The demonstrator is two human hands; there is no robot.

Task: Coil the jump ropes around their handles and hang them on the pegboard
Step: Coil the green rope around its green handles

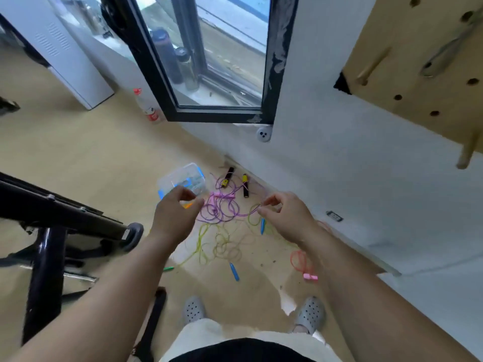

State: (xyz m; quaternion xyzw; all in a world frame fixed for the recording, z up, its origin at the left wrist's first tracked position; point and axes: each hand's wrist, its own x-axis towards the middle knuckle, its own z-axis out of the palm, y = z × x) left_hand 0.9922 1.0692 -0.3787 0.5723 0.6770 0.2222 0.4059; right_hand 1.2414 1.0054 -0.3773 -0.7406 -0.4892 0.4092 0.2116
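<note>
Purple rope (222, 209) is piled in a messy tangle on the tan floor (78, 158), close to the white wall (339, 158). Two pink handles (222, 195) are seen on top of the tangle. Two black and yellow handles (245, 185) are laid just behind it, next to the wall. A yellow-green rope (224, 245) is spread out nearer to the feet, with a blue handle (234, 271) and a green handle (168, 269) at its edges. A red rope (298, 259) with a pink end (310, 277) is left on the right side, by the wall. The wooden pegboard (418, 74) is fixed on the wall at the upper right, and wooden pegs (373, 65) are stuck out from it.

The left hand (175, 210) is held out above a clear box (188, 173). Its fingers are loosely curled and nothing is gripped in it. The right hand (285, 212) is held out above the ropes, with its fingertips brought close together. Whether a rope is pinched there cannot be told. Grey shoes (193, 309) are seen at the bottom.
</note>
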